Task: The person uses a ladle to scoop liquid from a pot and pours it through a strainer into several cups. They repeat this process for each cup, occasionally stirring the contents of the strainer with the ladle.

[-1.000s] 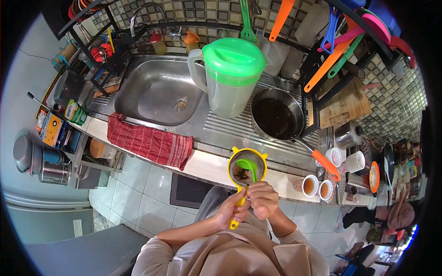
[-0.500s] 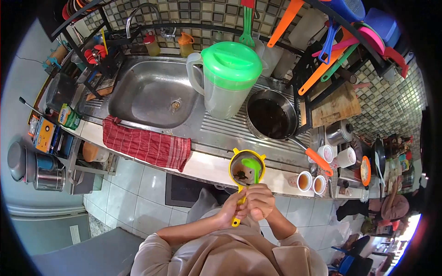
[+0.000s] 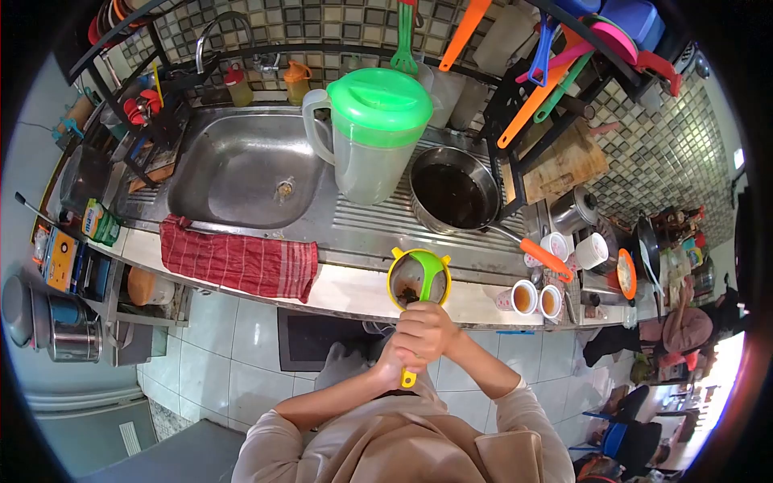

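Note:
My left hand (image 3: 388,367) is closed round the yellow handle of a strainer (image 3: 398,274), held over the counter's front edge. Dark wet leaves or grounds (image 3: 409,295) lie in its mesh. In front of the left hand and overlapping it, my right hand (image 3: 427,330) grips a bright green spoon (image 3: 432,270), whose head is inside the strainer's bowl. Beyond the strainer, a saucepan (image 3: 453,195) of dark liquid stands on the ridged drainboard, its orange handle pointing right. Two cups of amber liquid, one on the left (image 3: 523,299) and one on the right (image 3: 551,303), stand near the counter edge.
A clear pitcher with a green lid (image 3: 378,101) stands between the saucepan and the steel sink (image 3: 241,173). A red cloth (image 3: 237,256) hangs over the front edge. Utensils hang above on the right. Another person (image 3: 684,328) is at far right.
The green spoon has tilted and shifted toward the strainer's far right rim. My right hand has moved up the strainer, covering more of it. The whole view has shifted slightly.

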Demonstrator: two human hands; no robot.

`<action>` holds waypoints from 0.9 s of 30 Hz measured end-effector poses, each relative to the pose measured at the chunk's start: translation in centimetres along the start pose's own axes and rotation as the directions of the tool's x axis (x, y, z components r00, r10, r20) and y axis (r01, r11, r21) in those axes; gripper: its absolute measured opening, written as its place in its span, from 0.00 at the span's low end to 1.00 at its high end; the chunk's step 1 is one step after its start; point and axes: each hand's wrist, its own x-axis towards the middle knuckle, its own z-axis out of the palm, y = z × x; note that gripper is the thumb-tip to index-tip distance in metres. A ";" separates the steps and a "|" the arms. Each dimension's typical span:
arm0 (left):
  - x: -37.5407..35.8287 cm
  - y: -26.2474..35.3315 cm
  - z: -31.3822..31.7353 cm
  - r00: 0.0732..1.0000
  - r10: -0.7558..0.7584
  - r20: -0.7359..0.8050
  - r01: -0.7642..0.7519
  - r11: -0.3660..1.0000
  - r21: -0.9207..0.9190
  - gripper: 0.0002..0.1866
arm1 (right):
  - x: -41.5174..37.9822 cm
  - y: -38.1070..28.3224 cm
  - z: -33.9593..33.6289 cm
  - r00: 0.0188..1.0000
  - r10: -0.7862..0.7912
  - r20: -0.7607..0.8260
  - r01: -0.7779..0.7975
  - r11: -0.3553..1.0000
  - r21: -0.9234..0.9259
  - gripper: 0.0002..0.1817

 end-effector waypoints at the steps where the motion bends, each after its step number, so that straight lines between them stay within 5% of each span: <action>1: 0.0 -0.3 0.1 1.000 0.007 -0.003 -0.007 1.000 -0.001 0.06 | 0.1 0.2 0.3 0.998 0.031 0.046 -0.029 0.999 -0.040 0.09; 6: -0.6 0.4 1.9 0.997 0.024 -0.072 -0.022 0.999 0.026 0.07 | -0.1 -1.1 0.6 0.997 0.077 0.023 -0.079 0.988 0.132 0.09; 10: -0.9 0.4 2.6 0.992 0.027 -0.124 -0.023 0.999 0.030 0.07 | 0.8 -0.7 0.0 0.999 0.044 0.019 -0.044 0.999 0.008 0.09; 15: -0.9 1.1 2.9 0.981 0.053 -0.186 -0.049 0.998 0.026 0.08 | 1.1 -1.4 0.6 0.964 0.223 0.142 -0.228 0.973 0.022 0.08; 20: -0.1 0.9 1.7 0.971 0.062 -0.233 -0.063 0.998 0.003 0.09 | -0.2 -1.4 -0.9 0.954 0.282 -0.102 -0.254 0.940 0.226 0.19; 21: 0.7 0.5 0.0 0.999 0.034 0.003 -0.034 0.998 -0.058 0.11 | -0.3 -1.5 -1.1 0.955 0.281 -0.096 -0.254 0.940 0.229 0.19; 22: 1.5 -0.2 -1.5 0.971 0.019 0.239 0.007 0.994 -0.109 0.14 | -0.2 -1.6 -1.4 0.900 0.379 -0.215 -0.290 0.890 0.352 0.20; 27: 0.2 1.3 0.5 0.988 -0.030 0.153 0.042 0.996 -0.081 0.16 | -0.5 -2.2 -2.3 0.656 0.628 -0.419 -0.392 0.758 0.522 0.22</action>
